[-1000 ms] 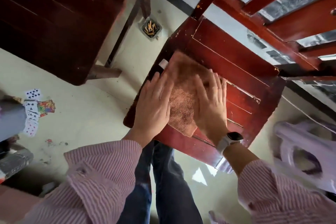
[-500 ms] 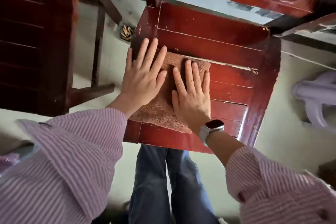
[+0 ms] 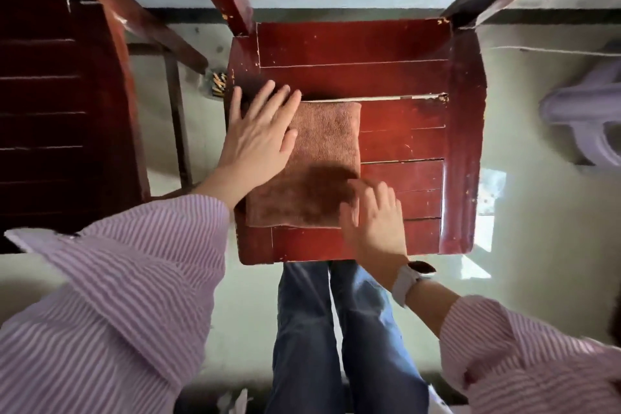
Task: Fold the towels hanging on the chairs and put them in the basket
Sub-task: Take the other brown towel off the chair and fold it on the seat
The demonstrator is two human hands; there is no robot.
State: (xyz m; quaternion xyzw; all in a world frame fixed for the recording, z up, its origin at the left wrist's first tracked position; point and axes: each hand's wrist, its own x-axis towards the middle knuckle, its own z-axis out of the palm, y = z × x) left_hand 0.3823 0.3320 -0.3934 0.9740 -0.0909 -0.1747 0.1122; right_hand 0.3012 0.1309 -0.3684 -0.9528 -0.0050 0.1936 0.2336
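A brown towel (image 3: pixel 322 148), folded into a rectangle, lies flat on the left half of the red wooden chair seat (image 3: pixel 403 77). My left hand (image 3: pixel 258 138) rests flat on the towel's far left part, fingers spread and reaching onto the seat. My right hand (image 3: pixel 373 215) sits at the towel's near right corner with fingers curled, blurred; whether it pinches the corner is unclear. No basket is in view.
A darker wooden chair (image 3: pixel 57 111) stands close on the left. A floor drain (image 3: pixel 216 84) lies between the two chairs. A pale purple plastic chair (image 3: pixel 584 118) is on the floor at right. My legs (image 3: pixel 336 329) stand just before the seat.
My right hand slid from the towel's middle down to its near right corner. My left hand stayed flat on the left part. The view shifted, centring the seat.
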